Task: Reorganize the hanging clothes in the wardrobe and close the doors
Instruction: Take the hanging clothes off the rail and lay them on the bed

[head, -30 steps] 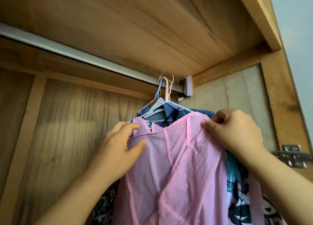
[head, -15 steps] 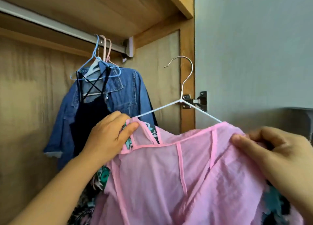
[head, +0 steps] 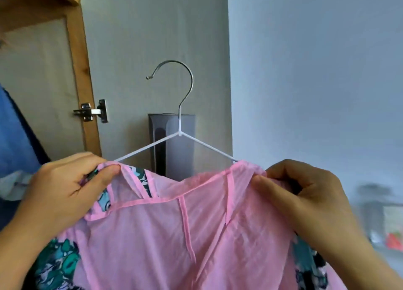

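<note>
Left hand (head: 63,187): fingers curled, pinching the left shoulder of the pink garment (head: 174,235). Right hand (head: 305,198): fingers curled, gripping the right shoulder. The garment hangs on a white hanger (head: 152,146), held in the air clear of the wardrobe frame (head: 80,75). A floral garment (head: 58,265) lies beneath the pink one. The metal hook (head: 185,88) points up, free.

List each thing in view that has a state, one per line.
White hanger: off the rail, hook free, held upright.
Pink garment: draped on the hanger, over a floral garment.
Left hand: pinches the pink shoulder.
Right hand: pinches the other shoulder.
Door hinge: open.
</note>
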Motion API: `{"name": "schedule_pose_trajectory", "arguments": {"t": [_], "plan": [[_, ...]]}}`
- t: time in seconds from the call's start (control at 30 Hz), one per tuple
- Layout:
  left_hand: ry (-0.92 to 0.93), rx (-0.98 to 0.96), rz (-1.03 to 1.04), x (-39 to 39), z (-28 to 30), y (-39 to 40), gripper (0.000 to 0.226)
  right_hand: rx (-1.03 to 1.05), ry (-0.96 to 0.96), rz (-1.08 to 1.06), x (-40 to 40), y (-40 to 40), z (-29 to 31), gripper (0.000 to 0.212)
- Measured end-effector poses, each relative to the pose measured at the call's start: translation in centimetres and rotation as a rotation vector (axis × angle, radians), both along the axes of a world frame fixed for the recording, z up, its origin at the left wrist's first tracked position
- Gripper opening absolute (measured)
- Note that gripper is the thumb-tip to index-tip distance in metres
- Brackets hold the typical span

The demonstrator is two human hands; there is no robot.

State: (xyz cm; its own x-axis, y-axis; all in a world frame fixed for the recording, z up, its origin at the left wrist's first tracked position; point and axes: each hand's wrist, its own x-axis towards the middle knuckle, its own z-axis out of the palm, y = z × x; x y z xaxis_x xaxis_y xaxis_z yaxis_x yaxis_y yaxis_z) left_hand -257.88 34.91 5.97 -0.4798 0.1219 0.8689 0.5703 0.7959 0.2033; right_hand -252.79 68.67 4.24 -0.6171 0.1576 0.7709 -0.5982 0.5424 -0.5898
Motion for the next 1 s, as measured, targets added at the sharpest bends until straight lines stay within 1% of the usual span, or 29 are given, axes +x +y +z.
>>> {"name": "schedule_pose_trajectory", "arguments": {"t": [0.13,0.2,0.37,0.47,0.53,0.6,0.7,0.8,0.9,1.0], "plan": [[0.004,0.031,-0.159,0.5,-0.8,6.5,0.029,-0.004,-0.053,-0.07,3.7,5.8,-0.4,0.017],[0.011,-0.006,-0.204,0.6,-1.4,9.6,0.026,-0.016,-0.086,-0.101,5.6,8.4,-0.7,0.018],[0.013,-0.043,-0.34,2.3,-2.2,18.0,0.035,-0.059,-0.154,-0.258,11.4,14.0,-1.7,0.019],[0.011,-0.064,-0.503,2.7,-2.9,22.6,0.039,-0.088,-0.168,-0.391,15.1,16.5,-2.6,0.016],[-0.015,-0.06,-0.602,2.5,-3.6,25.3,0.035,-0.092,-0.176,-0.483,17.3,17.9,-3.4,0.012],[-0.061,-0.048,-0.732,2.6,-4.6,28.3,0.021,-0.098,-0.174,-0.586,19.7,19.1,-4.3,0.013],[-0.133,-0.049,-0.905,2.5,-6.1,33.0,0.03,-0.096,-0.201,-0.742,23.0,20.7,-5.7,0.013],[-0.199,-0.084,-1.071,2.7,-7.7,38.0,0.032,-0.11,-0.238,-0.885,26.1,22.1,-7.4,0.011],[-0.273,-0.115,-1.212,3.5,-9.1,42.2,0.027,-0.153,-0.262,-0.996,28.5,23.1,-9.4,0.015],[-0.326,-0.15,-1.343,4.4,-10.6,45.7,0.017,-0.213,-0.263,-1.093,30.6,23.1,-11.1,0.011]]}}
